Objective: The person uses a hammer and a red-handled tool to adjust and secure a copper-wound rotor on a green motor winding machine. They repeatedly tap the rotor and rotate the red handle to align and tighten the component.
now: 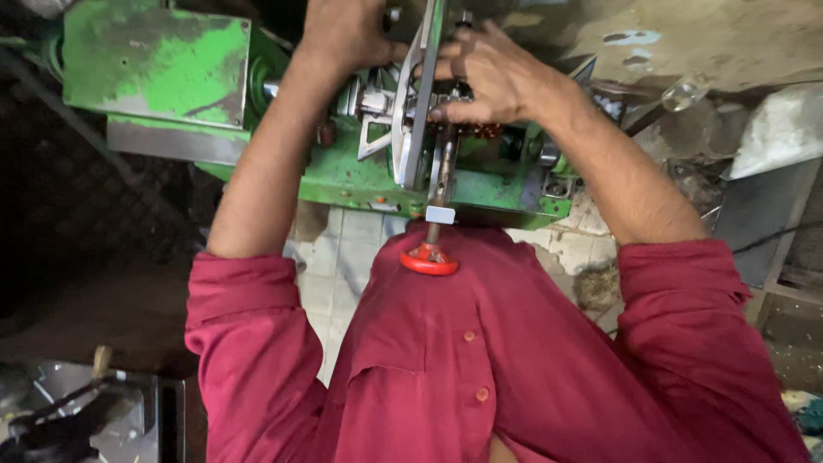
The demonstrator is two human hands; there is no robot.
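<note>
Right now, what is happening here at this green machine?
A person in a dark red shirt leans over a worn green machine and works on it with both bare hands. The left hand rests on the metal parts at the top of the machine. The right hand presses its fingers on a flat grey metal plate that stands on edge in the middle. A shaft with a red handwheel points toward the person's chest. The floor below is tiled.
</note>
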